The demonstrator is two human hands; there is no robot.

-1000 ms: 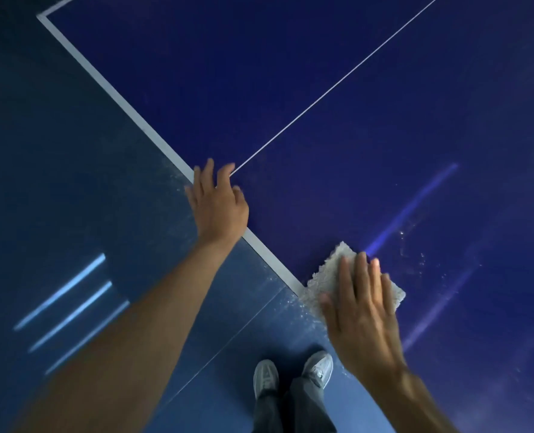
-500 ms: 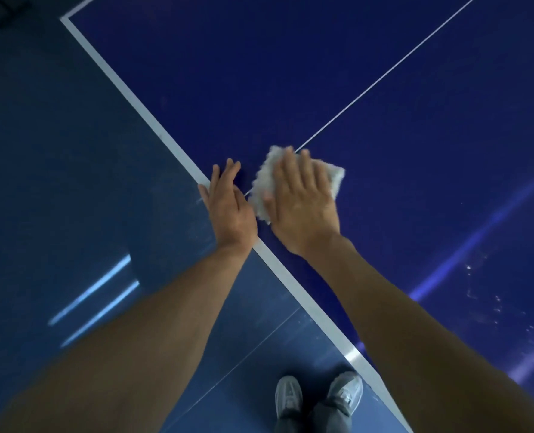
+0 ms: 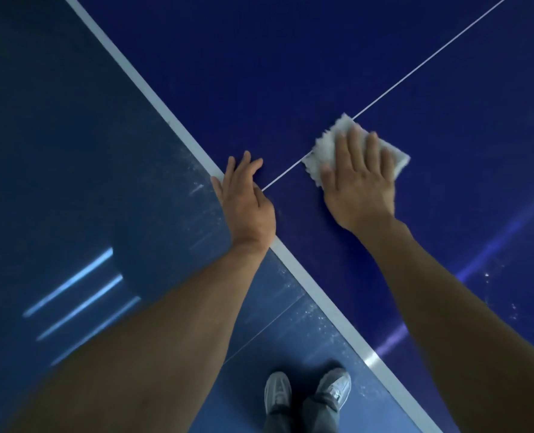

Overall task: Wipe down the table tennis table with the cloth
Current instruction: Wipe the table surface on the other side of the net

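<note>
Cloth (image 3: 328, 148) is lying flat on the table tennis table (image 3: 290, 73), farther out than either wrist. Nearest the body, the person's shoes (image 3: 306, 392) are standing on the floor (image 3: 56, 151) just short of the table's edge. The white edge band (image 3: 178, 126) is running slantwise across the view. The left hand (image 3: 247, 198) is resting on that band where the thin centre line (image 3: 431, 57) meets it, fingers loosely spread, holding nothing and apparently bracing. Farther in from the edge, the right hand (image 3: 361, 179) is pressing the cloth down with straight fingers held close together, palm flat. It is covering most of the cloth, so the long axis cannot be told. The uncovered corners are showing beyond the fingertips and beside the thumb, and the far corner is touching the centre line.

The right hand is therefore the working one. The left is lying apart from the cloth, toward the edge. Beyond the cloth, open blue surface is stretching toward the far side. Pale specks (image 3: 490, 292) are showing to the right nearer the edge, so a sweep either way looks likely.
</note>
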